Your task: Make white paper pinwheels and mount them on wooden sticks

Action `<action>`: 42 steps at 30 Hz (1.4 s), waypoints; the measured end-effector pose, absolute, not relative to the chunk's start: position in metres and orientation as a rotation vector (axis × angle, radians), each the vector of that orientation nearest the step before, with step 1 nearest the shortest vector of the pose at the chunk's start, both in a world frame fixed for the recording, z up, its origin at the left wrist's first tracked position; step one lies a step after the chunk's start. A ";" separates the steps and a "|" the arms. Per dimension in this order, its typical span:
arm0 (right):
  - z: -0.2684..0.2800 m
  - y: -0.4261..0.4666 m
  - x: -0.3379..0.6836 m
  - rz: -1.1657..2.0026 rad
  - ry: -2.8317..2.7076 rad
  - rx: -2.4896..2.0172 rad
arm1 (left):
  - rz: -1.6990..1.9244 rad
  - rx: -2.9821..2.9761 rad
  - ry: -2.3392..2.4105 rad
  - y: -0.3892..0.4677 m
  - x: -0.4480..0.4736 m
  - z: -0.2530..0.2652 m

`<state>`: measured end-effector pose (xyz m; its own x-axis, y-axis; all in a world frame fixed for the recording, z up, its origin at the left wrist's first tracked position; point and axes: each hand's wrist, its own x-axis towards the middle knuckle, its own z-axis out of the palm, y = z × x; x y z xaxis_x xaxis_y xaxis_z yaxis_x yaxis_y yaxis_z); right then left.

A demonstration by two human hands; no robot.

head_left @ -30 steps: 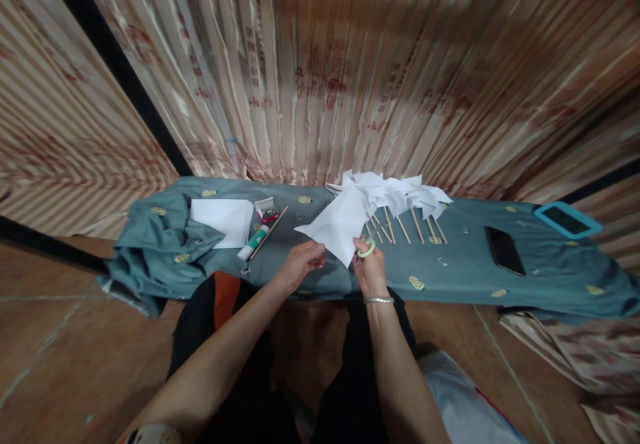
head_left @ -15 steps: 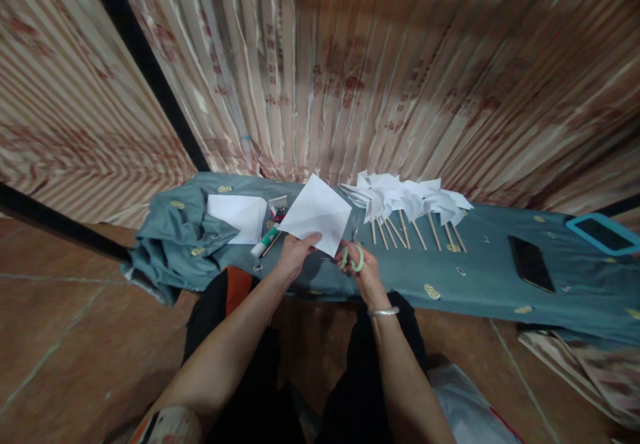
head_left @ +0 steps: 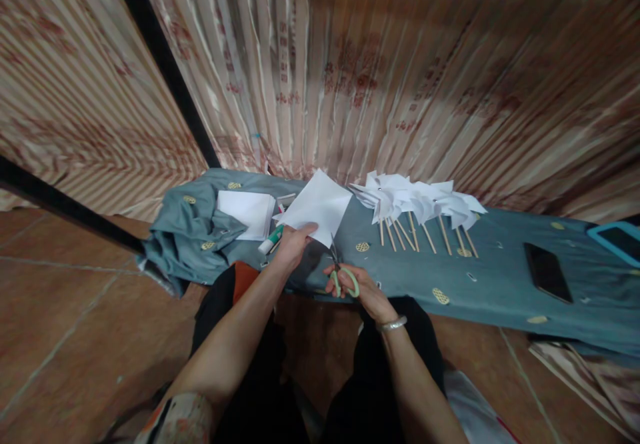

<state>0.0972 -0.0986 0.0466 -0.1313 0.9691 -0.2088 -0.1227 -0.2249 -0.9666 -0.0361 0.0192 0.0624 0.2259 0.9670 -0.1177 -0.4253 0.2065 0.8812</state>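
My left hand [head_left: 297, 241] pinches a square sheet of white paper [head_left: 320, 203] by its lower left edge, holding it above the cloth with one corner toward me. In my right hand [head_left: 357, 287] is a pair of scissors [head_left: 345, 281] with pale green handles, fingers in the loops. Their blades point up and away, with the tips at the paper's near corner; whether they touch it I cannot tell. Right of the paper lie several white paper pinwheels [head_left: 427, 199] on wooden sticks. To the left are a stack of white paper [head_left: 246, 213] and a green-and-white glue stick [head_left: 271, 239].
A grey-green cloth [head_left: 400, 274] with yellow prints covers the long surface, bunched at its left end. A dark phone [head_left: 547, 272] and a blue-framed tablet-like device [head_left: 620, 241] lie at the right. Striped curtains [head_left: 350, 64] hang behind, beside a black pole [head_left: 165, 64].
My right hand has lowered and turned the scissors, so their blades now point at the paper's near corner. My left hand still holds the sheet. The view has shifted slightly.
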 end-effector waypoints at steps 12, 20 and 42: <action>0.043 -0.095 0.096 1.475 -1.101 -1.186 | 1.145 0.818 0.819 0.019 -0.032 0.054; 0.046 -0.096 0.096 1.493 -1.093 -1.192 | 1.106 0.857 0.881 0.019 -0.033 0.056; 0.041 -0.094 0.097 1.498 -1.120 -1.229 | 1.178 0.765 0.838 0.019 -0.030 0.049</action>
